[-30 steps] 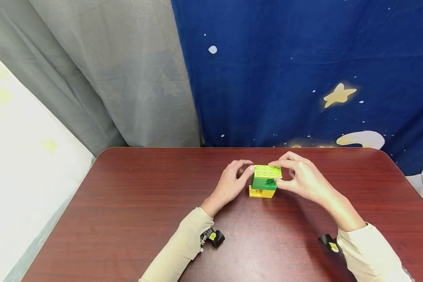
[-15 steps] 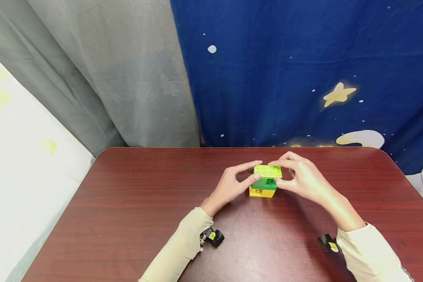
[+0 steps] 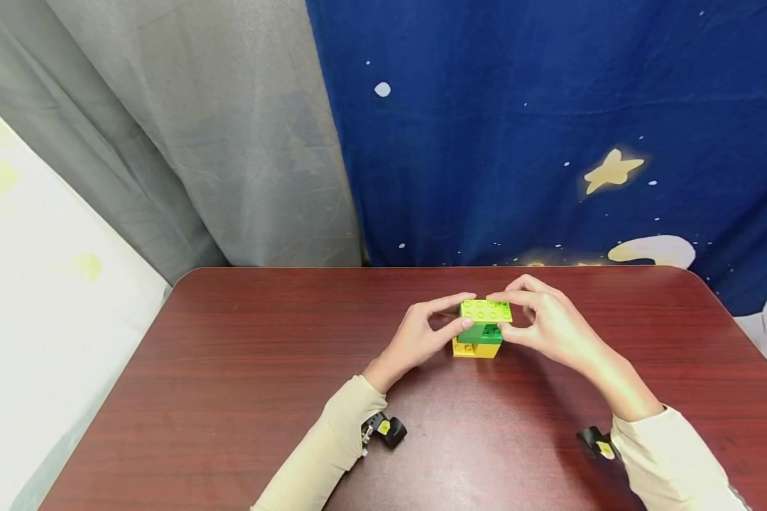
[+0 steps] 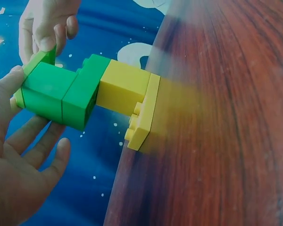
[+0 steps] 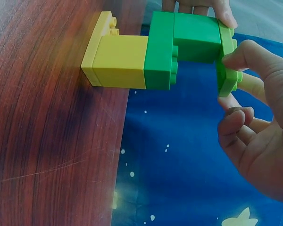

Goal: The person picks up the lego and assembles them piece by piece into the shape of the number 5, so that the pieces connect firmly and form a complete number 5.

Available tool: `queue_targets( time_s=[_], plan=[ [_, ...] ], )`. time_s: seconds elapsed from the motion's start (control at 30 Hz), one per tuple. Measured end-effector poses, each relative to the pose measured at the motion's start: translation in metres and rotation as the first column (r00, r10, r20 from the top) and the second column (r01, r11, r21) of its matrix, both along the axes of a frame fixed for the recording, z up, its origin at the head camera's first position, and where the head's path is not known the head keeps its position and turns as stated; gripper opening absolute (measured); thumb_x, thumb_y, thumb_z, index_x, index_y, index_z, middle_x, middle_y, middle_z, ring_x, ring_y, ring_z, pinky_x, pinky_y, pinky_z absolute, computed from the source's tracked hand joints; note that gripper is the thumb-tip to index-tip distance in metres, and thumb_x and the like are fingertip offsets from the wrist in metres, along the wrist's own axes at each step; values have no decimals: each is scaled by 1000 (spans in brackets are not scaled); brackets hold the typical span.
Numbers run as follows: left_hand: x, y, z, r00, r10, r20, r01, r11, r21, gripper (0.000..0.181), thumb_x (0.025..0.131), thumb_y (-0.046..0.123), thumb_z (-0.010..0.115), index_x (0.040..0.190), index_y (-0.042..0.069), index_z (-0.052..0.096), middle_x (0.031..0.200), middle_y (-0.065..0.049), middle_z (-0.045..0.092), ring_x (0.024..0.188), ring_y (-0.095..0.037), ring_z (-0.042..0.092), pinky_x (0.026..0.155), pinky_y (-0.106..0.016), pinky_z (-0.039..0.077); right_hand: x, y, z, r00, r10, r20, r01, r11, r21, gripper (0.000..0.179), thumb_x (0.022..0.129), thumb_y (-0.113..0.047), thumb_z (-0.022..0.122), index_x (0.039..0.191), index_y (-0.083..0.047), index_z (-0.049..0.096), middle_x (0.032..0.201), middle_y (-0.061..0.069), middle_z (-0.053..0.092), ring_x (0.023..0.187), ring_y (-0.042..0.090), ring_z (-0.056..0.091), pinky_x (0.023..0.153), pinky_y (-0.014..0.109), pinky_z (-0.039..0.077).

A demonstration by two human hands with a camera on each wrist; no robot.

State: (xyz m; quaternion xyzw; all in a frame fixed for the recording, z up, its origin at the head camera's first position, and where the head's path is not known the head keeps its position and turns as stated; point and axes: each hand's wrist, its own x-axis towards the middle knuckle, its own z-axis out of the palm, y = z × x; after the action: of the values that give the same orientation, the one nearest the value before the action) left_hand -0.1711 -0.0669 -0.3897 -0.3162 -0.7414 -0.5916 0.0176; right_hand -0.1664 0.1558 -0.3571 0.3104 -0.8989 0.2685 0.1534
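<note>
A small stack of toy building bricks stands upright on the table. At its bottom lies a thin yellow plate (image 4: 146, 120), with a yellow brick (image 5: 120, 61) on it. Above come a green brick (image 5: 159, 52) and a second green brick (image 4: 49, 87), stepped to one side. A lime-green plate (image 3: 486, 310) with studs tops the stack, its right end overhanging. My left hand (image 3: 415, 333) pinches the plate's left end between thumb and index finger, thumb near the upper green brick. With thumb and index finger, my right hand (image 3: 556, 326) grips the right end.
The stack stands toward the far side of the reddish-brown wooden table (image 3: 262, 355). Behind the table hang a grey curtain (image 3: 256, 142) and a blue curtain (image 3: 486, 128) with stars. Black wrist mounts (image 3: 393, 431) show beneath the sleeves.
My left hand has shifted slightly right, its thumb and index finger coming around the left end of the lime-green plate. The right hand and the stack have stayed in place.
</note>
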Motion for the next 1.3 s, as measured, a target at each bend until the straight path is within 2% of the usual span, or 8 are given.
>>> queue_targets(
  time_s=[0.13, 0.43, 1.03, 1.3],
  plan=[
    [2, -2, 6, 1000, -12, 0, 12, 1000, 2, 36, 87, 2, 63, 122, -5, 57, 114, -18, 62, 91, -24, 64, 78, -38, 50, 0, -1, 1, 1000, 4, 3, -4, 1000, 0, 38, 66, -8, 77, 104, -11, 70, 90, -5, 53, 58, 6, 39, 52, 21, 36],
    [2, -2, 7, 998, -51, 22, 50, 999, 15, 38, 87, 1, 63, 124, -4, 56, 111, -20, 63, 92, -29, 63, 78, -42, 50, 3, -1, 1, 1000, -5, 31, 5, 1000, -13, 37, 67, -6, 78, 103, -9, 70, 89, -5, 52, 59, 9, 41, 52, 21, 37],
    [3, -2, 9, 998, -56, 26, 55, 998, 30, 36, 87, 0, 62, 121, -9, 56, 111, -21, 62, 93, -31, 63, 79, -44, 49, 1, -2, -1, 998, -8, 67, 12, 999, -52, 37, 67, -5, 77, 103, -10, 71, 88, -5, 52, 57, 7, 40, 51, 21, 35],
    [3, -2, 8, 999, -45, 21, 45, 999, 13, 35, 87, 2, 62, 121, -8, 57, 114, -20, 61, 89, -27, 63, 77, -38, 50, 1, -1, 1, 997, 2, 81, 2, 999, -49, 37, 67, -4, 78, 102, -9, 71, 87, -4, 53, 55, 6, 40, 49, 21, 35]
  ],
)
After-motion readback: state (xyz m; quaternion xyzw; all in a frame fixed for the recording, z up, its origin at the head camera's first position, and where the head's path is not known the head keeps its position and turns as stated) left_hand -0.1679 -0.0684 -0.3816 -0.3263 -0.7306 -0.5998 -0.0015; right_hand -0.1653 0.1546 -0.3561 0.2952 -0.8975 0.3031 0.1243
